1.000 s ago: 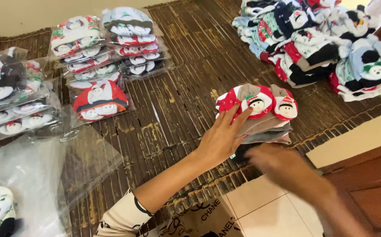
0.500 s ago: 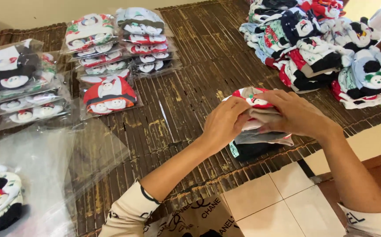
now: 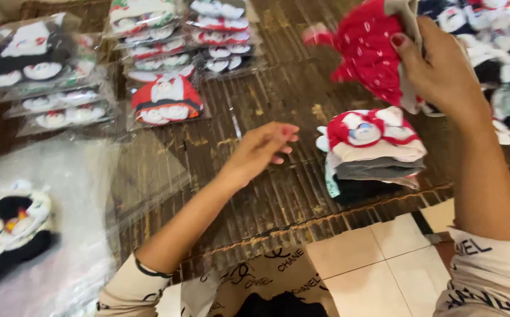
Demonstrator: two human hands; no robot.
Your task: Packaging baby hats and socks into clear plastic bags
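Now the right hand (image 3: 443,70) has lifted a red sock (image 3: 369,56) in a clenched grip above the folded sock stack (image 3: 375,152) on the woven mat (image 3: 266,194), while the left hand (image 3: 261,152), released, hovers beside bagged sock packs (image 3: 167,100).

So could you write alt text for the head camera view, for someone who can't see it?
A person's right hand lifts a red sock above a small stack of folded festive socks on a dark woven mat, while the left hand hovers open beside the stack. Clear bagged sock packs lie at the left, and loose socks are heaped at the right.
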